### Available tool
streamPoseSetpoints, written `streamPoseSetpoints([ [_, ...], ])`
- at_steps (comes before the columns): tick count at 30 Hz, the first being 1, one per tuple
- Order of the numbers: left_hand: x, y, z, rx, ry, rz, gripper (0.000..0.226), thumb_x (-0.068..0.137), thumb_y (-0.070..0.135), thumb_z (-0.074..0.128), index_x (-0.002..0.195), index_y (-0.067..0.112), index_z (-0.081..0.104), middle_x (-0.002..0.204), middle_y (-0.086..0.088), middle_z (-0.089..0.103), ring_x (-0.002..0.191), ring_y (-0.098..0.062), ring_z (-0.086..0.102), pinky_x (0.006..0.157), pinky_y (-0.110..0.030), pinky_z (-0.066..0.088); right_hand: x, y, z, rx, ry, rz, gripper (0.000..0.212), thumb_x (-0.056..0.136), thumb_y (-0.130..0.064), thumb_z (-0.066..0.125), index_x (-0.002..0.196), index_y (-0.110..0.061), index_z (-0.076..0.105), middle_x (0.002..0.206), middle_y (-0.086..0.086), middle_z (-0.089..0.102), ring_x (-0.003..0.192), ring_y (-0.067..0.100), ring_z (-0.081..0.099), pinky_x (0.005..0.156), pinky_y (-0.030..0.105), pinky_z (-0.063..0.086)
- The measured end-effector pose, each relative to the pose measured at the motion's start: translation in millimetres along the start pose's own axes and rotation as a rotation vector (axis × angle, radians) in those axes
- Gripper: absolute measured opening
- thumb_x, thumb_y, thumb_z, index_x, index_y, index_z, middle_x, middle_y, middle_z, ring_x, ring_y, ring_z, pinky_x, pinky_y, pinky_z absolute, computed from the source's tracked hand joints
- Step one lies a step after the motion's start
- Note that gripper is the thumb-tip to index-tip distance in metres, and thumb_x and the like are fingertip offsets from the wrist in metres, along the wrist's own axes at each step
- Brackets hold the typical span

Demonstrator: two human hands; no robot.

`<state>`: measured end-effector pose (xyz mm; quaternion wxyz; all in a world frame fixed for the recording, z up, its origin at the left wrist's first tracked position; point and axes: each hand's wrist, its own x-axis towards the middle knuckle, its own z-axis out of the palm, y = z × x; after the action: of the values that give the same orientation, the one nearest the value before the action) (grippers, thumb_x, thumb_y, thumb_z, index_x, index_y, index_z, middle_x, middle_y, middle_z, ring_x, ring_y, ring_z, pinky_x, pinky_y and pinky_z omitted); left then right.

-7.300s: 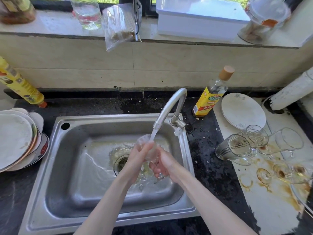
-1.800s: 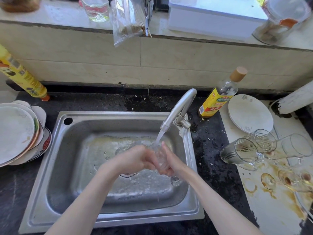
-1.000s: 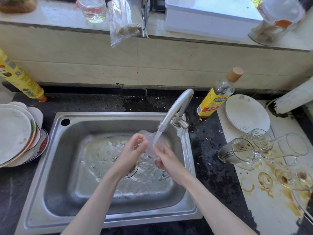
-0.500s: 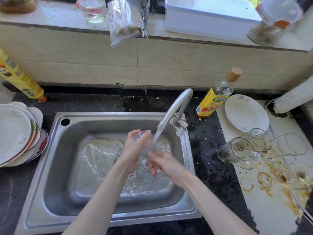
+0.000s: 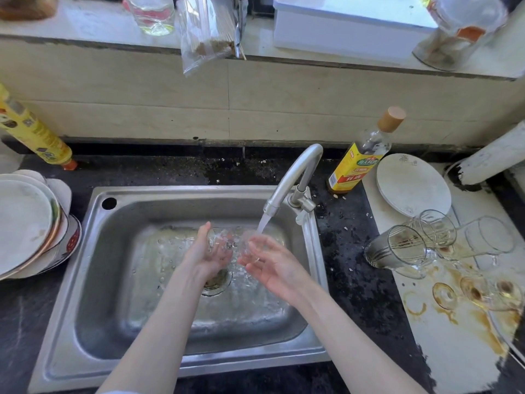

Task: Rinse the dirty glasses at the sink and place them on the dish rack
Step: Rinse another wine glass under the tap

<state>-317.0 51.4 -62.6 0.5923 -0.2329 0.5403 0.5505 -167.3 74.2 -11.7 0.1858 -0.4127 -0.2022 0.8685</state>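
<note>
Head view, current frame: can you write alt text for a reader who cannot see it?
Over a steel sink, the left hand holds a clear glass beside the faucet stream while the right hand is open under the water. Dirty glasses lie tipped on the stained counter to the right; stacked plates sit to the left.

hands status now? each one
Left hand: holding the glass under the tap water.
Right hand: open, palm up, fingers relaxed beside the glass.
</note>
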Motion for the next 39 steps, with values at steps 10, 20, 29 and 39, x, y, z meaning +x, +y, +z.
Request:
streamPoseSetpoints([
  [10,4.2,-15.0,15.6,-0.019,-0.003,0.02,0.058,0.09,0.039,0.058,0.137,0.015,0.032,0.092,-0.006,0.056,0.063,-0.012,0.054,0.051,-0.025,0.043,9.3,-4.5,-2.9,-0.058,0.107,-0.051,0.027,0.08,-0.038,0.063,0.083,-0.011,0.06,0.059,0.0,0.051,0.043,0.006,0.042,0.041,0.014,0.034],
  [20,-10.6,-22.1,19.6,0.418,0.105,0.447,0.053,0.087,0.037,0.061,0.126,0.017,0.031,0.12,-0.02,0.056,0.085,-0.018,0.05,0.084,-0.034,0.037,23.6,3.3,-19.3,-1.592,0.126,-0.166,0.026,0.095,-0.025,0.048,0.09,-0.004,0.064,0.083,0.008,0.066,0.084,0.028,0.063,0.08,0.036,0.049],
  [29,-24.6,-14.9,22.0,0.53,-0.136,0.533,0.063,0.079,0.044,0.069,0.128,0.018,0.039,0.095,0.002,0.065,0.089,-0.008,0.059,0.088,-0.03,0.042,23.3,-7.8,-23.1,-0.747,-0.095,0.088,0.033,0.099,-0.026,0.043,0.071,-0.012,0.054,0.039,-0.011,0.042,0.043,0.006,0.054,0.062,0.025,0.051],
  [39,-15.6,-21.4,17.4,0.472,-0.295,0.445,0.074,0.061,0.036,0.083,0.123,0.015,0.049,0.11,-0.005,0.065,0.1,-0.022,0.062,0.099,-0.047,0.041,17.1,4.6,-29.5,-0.985,0.129,-0.192,0.015,0.092,-0.027,0.059,0.104,-0.019,0.054,0.076,0.0,0.06,0.05,0.007,0.057,0.044,0.022,0.046],
])
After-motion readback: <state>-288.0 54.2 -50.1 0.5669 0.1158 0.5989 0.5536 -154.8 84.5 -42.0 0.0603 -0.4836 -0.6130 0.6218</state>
